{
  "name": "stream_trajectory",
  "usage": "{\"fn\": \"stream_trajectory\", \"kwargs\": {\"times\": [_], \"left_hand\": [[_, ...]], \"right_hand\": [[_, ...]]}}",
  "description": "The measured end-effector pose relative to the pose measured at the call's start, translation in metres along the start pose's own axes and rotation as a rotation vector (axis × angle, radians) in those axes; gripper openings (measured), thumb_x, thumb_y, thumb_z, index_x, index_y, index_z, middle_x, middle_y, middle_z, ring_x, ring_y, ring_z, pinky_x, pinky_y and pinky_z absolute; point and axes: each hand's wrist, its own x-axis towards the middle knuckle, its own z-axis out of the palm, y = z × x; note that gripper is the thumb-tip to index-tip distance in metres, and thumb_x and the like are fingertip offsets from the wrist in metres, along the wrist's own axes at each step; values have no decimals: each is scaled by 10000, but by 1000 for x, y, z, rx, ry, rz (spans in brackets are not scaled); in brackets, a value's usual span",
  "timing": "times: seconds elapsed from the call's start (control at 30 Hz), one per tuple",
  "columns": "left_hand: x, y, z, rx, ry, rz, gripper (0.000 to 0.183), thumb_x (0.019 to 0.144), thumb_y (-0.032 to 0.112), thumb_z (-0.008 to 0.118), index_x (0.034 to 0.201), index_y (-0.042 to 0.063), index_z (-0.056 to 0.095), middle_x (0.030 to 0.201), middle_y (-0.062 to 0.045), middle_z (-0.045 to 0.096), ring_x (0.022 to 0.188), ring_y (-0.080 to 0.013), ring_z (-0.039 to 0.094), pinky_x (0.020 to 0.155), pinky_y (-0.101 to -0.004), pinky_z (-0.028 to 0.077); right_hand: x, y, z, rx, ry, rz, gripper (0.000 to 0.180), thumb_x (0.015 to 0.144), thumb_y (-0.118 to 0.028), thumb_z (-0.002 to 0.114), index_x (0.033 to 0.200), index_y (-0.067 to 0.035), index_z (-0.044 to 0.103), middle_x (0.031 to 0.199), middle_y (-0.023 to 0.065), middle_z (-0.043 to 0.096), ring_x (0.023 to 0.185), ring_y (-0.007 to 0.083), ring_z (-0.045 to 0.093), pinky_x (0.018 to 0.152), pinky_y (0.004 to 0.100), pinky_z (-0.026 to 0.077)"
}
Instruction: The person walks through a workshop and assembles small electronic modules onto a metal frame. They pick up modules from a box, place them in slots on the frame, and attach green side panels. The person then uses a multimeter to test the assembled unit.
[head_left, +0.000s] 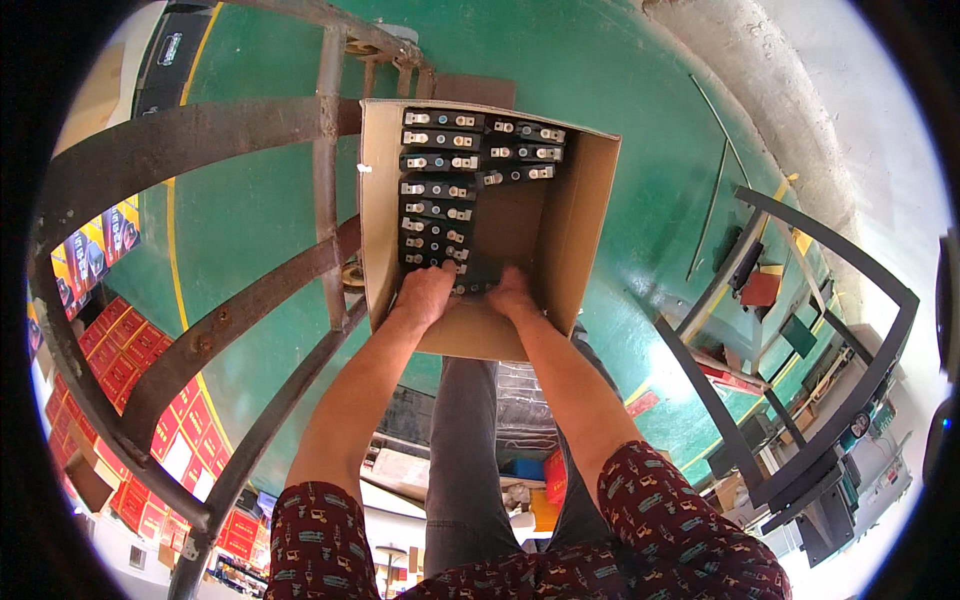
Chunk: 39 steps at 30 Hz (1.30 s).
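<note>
An open cardboard box (576, 217) stands before me, holding two columns of black electrical blocks with metal screw terminals. The left column (440, 163) runs most of the box's length; the shorter right column (527, 153) has three blocks at the far end. Both of my hands reach inside at the near end. Between my left hand (427, 292) and my right hand (513, 292) lies another black block (475, 288), gripped at its two ends. My fingertips are partly hidden by the hands and the block. Bare brown cardboard shows ahead of my right hand.
A rusty metal frame (328, 172) borders the box on the left. Red cartons (124, 352) are stacked beyond it on the green floor (247, 247). To the right stands a dark metal frame (832, 225). A thin rod (709, 210) lies near the wall.
</note>
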Motion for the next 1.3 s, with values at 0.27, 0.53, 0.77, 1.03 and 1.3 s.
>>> {"fn": "stream_trajectory", "kwargs": {"times": [0.27, 0.53, 0.77, 1.03, 1.3], "left_hand": [[3, 5, 0, -14, -18, -23, 362, 867, 200, 773, 1108, 16, 575, 934, -243, 756, 927, -412, 760, 796, -509, 629], [2, -1, 3, -46, 14, 5, 329, 882, 196, 745, 1097, 7, 582, 939, -249, 750, 914, -441, 745, 795, -534, 614], [-22, 30, -25, -187, -3, 21, 295, 892, 192, 743, 1061, -2, 599, 935, -271, 731, 977, -456, 719, 838, -565, 576], [-27, 37, -35, -430, 84, 42, 353, 865, 221, 801, 1070, 13, 603, 949, -248, 736, 959, -469, 712, 849, -552, 568], [-11, 59, -18, -779, 378, -7, 370, 852, 219, 838, 1020, 0, 592, 890, -231, 727, 827, -448, 716, 699, -510, 575]], "right_hand": [[6, 28, 2, 218, 29, -113, 608, 754, -63, 802, 1341, -16, 647, 1322, 233, 689, 1271, 382, 642, 1088, 435, 490], [13, 26, 2, 203, -20, -68, 555, 794, -110, 749, 1337, -29, 669, 1265, 255, 705, 1260, 419, 639, 1075, 451, 494], [-35, 13, -18, -43, 124, -48, 366, 813, -130, 747, 1154, 0, 743, 1118, 265, 737, 1093, 437, 702, 954, 447, 551], [-107, -43, -82, -141, 231, -252, 250, 789, 24, 609, 1027, 67, 669, 1003, 334, 698, 1017, 519, 671, 907, 544, 554], [-105, -88, -131, -334, 343, -311, 319, 784, 47, 620, 1100, 73, 651, 1112, 327, 650, 1087, 526, 625, 949, 560, 521]]}}
